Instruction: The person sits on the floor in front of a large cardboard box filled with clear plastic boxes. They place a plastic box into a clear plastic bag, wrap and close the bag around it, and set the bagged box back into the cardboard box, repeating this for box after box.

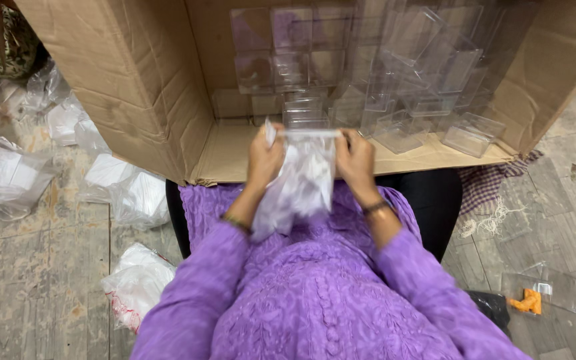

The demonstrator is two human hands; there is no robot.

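I hold a clear plastic bag with white pieces inside it, upright over my lap. My left hand grips its top left corner and side. My right hand grips its top right corner. Both arms wear purple sleeves, each wrist with a thin bangle. Just past my hands lies a big cardboard box on its side, its mouth toward me, filled with several clear plastic boxes, some stacked, some tumbled.
Several clear bags of white items lie on the worn floor at left, another white bag near my left elbow. At right sit a checked cloth, tangled string and a clear box with an orange piece.
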